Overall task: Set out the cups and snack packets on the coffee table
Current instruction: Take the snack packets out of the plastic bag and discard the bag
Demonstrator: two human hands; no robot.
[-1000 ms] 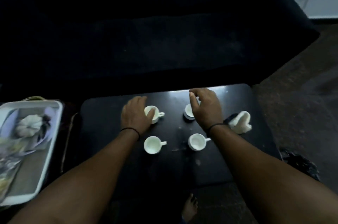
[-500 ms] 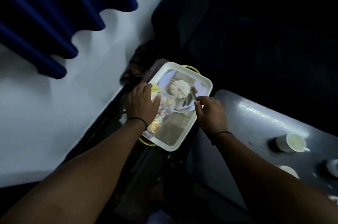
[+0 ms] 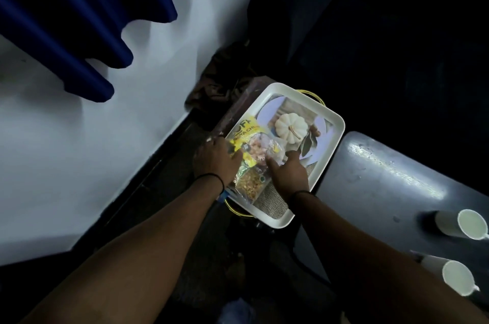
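- Landmark: white tray (image 3: 334, 135) with a pumpkin picture printed on its floor and yellow wire handles, standing just beside the end of the dark coffee-table bench (image 3: 383, 180).
- Task items: snack packets lie in the tray's near-left part. A yellow packet (image 3: 244, 133) lies on top, with a clear packet of pale snacks (image 3: 267, 151) against it and a clear packet of golden fried snack (image 3: 250, 183) nearer the tray's near corner.
- Two white cups (image 3: 469, 223) (image 3: 456, 280) already stand on the bench, well apart from the tray, on its right side.
- Left hand (image 3: 215, 162): rests at the tray's left rim, fingers curled onto the edge of the yellow packet; a firm grasp cannot be confirmed.
- Right hand (image 3: 289, 172): over the tray's middle, fingers spread and lying flat on the clear packet of pale snacks, not closed round it.
- Judged step: gathering the packets for transfer to the bench; none is on the bench yet.
- Risk: the packets overlap and look slippery, so lifting several together may let one slide out and drop between tray and bench.
- Risk: a downward press near the tray's left rim could tip or shift the tray on its narrow support.
- Risk: poor light hides packet edges, so a pinch may miss.
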